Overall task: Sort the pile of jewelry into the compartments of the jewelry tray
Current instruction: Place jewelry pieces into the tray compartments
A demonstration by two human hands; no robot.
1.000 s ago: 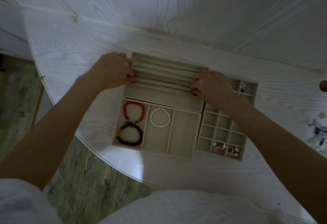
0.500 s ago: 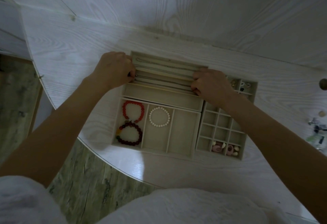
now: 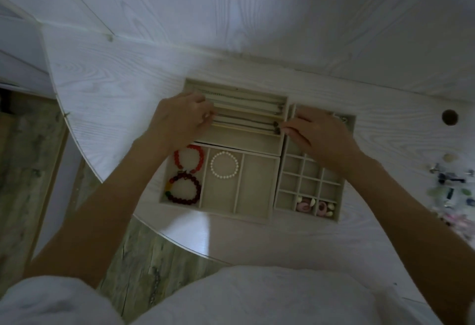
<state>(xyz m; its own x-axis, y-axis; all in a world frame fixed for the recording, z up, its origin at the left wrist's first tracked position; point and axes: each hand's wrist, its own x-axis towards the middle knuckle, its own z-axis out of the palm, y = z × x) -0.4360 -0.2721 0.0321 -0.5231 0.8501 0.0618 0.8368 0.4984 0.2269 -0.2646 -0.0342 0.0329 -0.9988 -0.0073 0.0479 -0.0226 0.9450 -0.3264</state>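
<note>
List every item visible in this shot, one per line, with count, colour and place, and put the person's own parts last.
Long-slot beige tray: one, at the back left of the tray group on the white wood-grain table.
Thin chain necklaces: several, dark and pale, stretched along that tray's slots.
Three-bay beige tray: one, front left.
Red bead bracelet: one, left bay.
Dark maroon bead bracelet: one, left bay, nearer the person.
White pearl bracelet: one, middle bay.
Grid beige tray: one, right.
Pink and cream earrings: a few, nearest grid cells.
Loose jewelry pile: one, mixed colours, blurred, right table edge.
Left hand: at the chains' left ends.
Right hand: at their right ends.
</note>
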